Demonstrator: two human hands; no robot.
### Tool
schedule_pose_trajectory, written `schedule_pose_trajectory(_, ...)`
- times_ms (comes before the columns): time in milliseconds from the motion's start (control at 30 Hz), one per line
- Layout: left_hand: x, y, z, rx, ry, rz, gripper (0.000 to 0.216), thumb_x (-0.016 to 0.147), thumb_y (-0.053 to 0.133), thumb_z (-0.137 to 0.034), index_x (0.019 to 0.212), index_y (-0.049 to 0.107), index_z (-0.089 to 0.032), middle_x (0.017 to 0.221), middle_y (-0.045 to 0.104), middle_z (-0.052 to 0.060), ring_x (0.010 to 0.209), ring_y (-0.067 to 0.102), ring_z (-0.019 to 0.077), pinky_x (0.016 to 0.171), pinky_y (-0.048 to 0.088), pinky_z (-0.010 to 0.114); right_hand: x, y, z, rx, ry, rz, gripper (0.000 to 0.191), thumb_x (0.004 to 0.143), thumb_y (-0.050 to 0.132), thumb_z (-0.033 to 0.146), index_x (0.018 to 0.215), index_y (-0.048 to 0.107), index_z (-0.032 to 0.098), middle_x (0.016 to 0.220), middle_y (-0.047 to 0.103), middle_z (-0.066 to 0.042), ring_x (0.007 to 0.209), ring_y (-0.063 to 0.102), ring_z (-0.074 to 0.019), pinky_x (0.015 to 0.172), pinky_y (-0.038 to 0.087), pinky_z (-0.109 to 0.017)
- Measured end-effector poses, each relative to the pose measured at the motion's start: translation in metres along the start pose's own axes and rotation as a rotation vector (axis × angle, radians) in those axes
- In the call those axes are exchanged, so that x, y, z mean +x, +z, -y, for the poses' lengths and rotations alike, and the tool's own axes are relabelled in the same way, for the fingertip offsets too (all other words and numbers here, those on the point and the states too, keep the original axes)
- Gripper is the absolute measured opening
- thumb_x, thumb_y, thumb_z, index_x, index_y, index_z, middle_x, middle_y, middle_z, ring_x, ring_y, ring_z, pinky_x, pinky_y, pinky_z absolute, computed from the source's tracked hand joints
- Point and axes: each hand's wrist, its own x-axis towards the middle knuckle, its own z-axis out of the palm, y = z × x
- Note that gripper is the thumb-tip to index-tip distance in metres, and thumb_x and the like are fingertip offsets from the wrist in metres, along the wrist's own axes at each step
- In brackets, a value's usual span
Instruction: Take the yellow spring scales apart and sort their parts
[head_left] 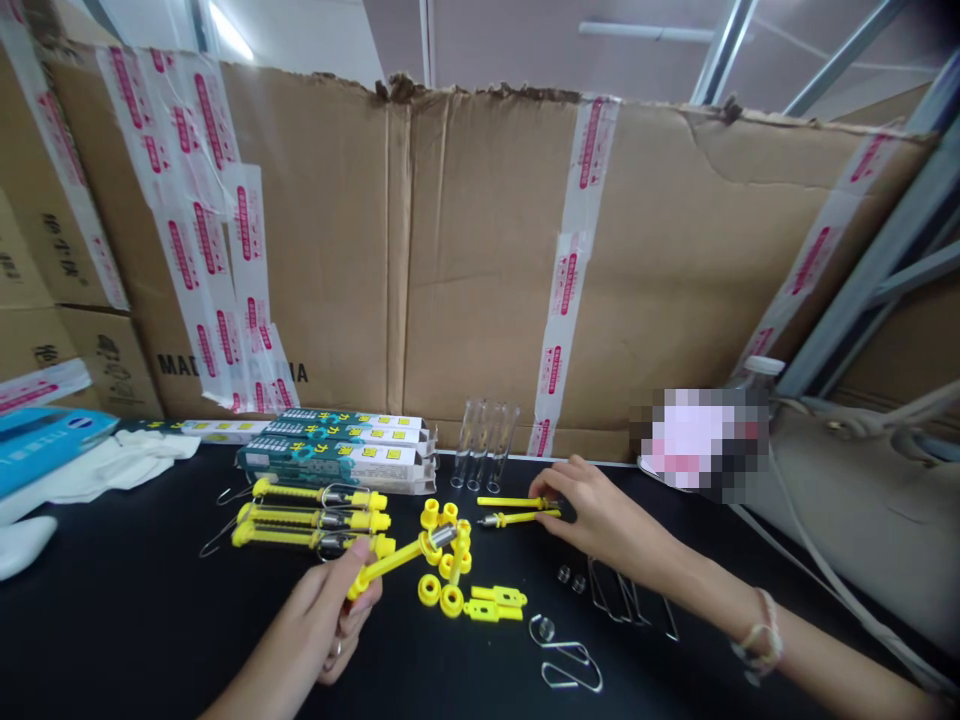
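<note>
My left hand is closed around the lower end of a yellow plastic rod with a silver metal piece at its tip. The rod slants up to the right, over a cluster of loose yellow caps. My right hand reaches to two yellow rods lying side by side. Its thumb and fingers close on their right ends, partly hiding them. Left of my left hand lie several assembled yellow spring scales with wire hooks. Yellow flat pieces rest in front of the caps.
Printed cartons are stacked behind the spring scales. Clear tubes stand beside them. Wire hooks and small clear caps lie at front right. A cardboard wall closes the back; a bottle and cable are at right.
</note>
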Motion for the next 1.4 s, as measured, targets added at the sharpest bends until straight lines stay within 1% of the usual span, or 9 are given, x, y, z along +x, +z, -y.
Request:
schedule_pose_trajectory(133, -0.012, 0.002, 0.003, 0.097, 0.102, -0.054, 0.072, 0.063, 0.055, -0.093, 0.062, 0.046, -0.022, 0.05, 0.022, -0.012, 0.044, 0.016, 0.0057, 0.042, 0.015, 0.021, -0.017, -0.001, 0.025, 0.213, 0.053, -0.014, 0.023, 0.098, 0.058, 0.037, 0.108, 0.069, 0.019, 0.092, 0.073, -0.006, 0.08, 0.067, -0.0213, 0.071, 0.055, -0.035)
schedule_pose_trajectory(300, -0.024, 0.0, -0.001, 0.398, 0.324, 0.03, 0.063, 0.086, 0.04, -0.082, 0.065, 0.046, -0.022, 0.053, 0.026, -0.01, 0.048, 0.024, 0.0092, 0.05, 0.027, 0.024, -0.048, 0.011, 0.077, 0.781, 0.054, 0.047, 0.048, 0.092, 0.065, 0.055, 0.132, 0.063, 0.029, 0.124, 0.072, -0.007, 0.11, 0.068, -0.0241, 0.096, 0.054, -0.039)
schedule_pose_trajectory(367, -0.026, 0.0, -0.005, 0.471, 0.38, 0.079, 0.061, 0.088, 0.039, -0.079, 0.064, 0.045, -0.022, 0.055, 0.029, -0.008, 0.05, 0.028, 0.0105, 0.051, 0.026, 0.025, -0.054, 0.017, 0.092, 0.756, 0.029, 0.066, 0.045, 0.09, 0.068, 0.053, 0.127, 0.066, 0.029, 0.119, 0.075, -0.007, 0.109, 0.069, -0.0249, 0.096, 0.053, -0.038)
schedule_pose_trajectory(567, -0.03, 0.003, -0.012, 0.511, 0.441, 0.145, 0.041, 0.088, 0.055, -0.061, 0.077, 0.055, -0.022, 0.062, 0.035, -0.008, 0.055, 0.031, 0.0105, 0.053, 0.025, 0.023, -0.056, 0.034, 0.091, 0.681, 0.143, 0.045, 0.037, 0.103, 0.045, 0.046, 0.115, 0.07, 0.022, 0.072, 0.068, -0.001, 0.057, 0.062, -0.0142, 0.056, 0.051, -0.024)
schedule_pose_trajectory(667, -0.025, 0.001, -0.006, 0.492, 0.425, 0.175, 0.034, 0.083, 0.064, -0.055, 0.085, 0.06, -0.022, 0.064, 0.039, -0.008, 0.056, 0.033, 0.0107, 0.051, 0.027, 0.022, -0.061, 0.04, 0.079, 0.584, 0.168, -0.087, 0.033, 0.102, 0.048, 0.043, 0.118, 0.07, 0.025, 0.074, 0.069, -0.001, 0.064, 0.064, -0.016, 0.058, 0.05, -0.024)
schedule_pose_trajectory(867, -0.021, -0.003, -0.003, 0.43, 0.401, 0.061, 0.035, 0.08, 0.067, -0.055, 0.095, 0.068, -0.023, 0.076, 0.055, -0.001, 0.068, 0.049, 0.015, 0.053, 0.038, 0.021, -0.07, 0.046, 0.074, 0.474, 0.12, -0.107, 0.029, 0.101, 0.055, 0.038, 0.127, 0.063, 0.03, 0.085, 0.076, 0.0, 0.068, 0.069, -0.0157, 0.066, 0.055, -0.023)
schedule_pose_trajectory(1133, -0.015, -0.008, -0.007, 0.445, 0.519, -0.07, 0.033, 0.088, 0.057, -0.054, 0.098, 0.069, -0.025, 0.107, 0.066, 0.005, 0.102, 0.06, 0.0245, 0.086, 0.048, 0.031, -0.072, 0.048, 0.085, 0.413, 0.053, -0.203, 0.021, 0.096, 0.063, 0.037, 0.114, 0.065, 0.027, 0.086, 0.075, -0.001, 0.069, 0.072, -0.0168, 0.064, 0.059, -0.022)
schedule_pose_trajectory(1233, -0.014, -0.008, -0.007, 0.415, 0.495, -0.068, 0.032, 0.09, 0.053, -0.055, 0.096, 0.064, -0.025, 0.096, 0.066, 0.003, 0.093, 0.06, 0.0217, 0.084, 0.045, 0.03, -0.07, 0.045, 0.086, 0.448, -0.006, -0.228, 0.022, 0.101, 0.052, 0.027, 0.12, 0.061, 0.027, 0.095, 0.077, -0.001, 0.079, 0.075, -0.0154, 0.072, 0.06, -0.022)
schedule_pose_trajectory(1400, -0.018, -0.008, -0.006, 0.395, 0.438, 0.117, 0.032, 0.093, 0.045, -0.054, 0.096, 0.056, -0.024, 0.068, 0.055, -0.004, 0.065, 0.05, 0.0158, 0.065, 0.039, 0.027, -0.07, 0.043, 0.085, 0.463, 0.033, -0.212, 0.021, 0.102, 0.052, 0.028, 0.121, 0.058, 0.029, 0.082, 0.078, 0.005, 0.06, 0.07, -0.0127, 0.06, 0.058, -0.019)
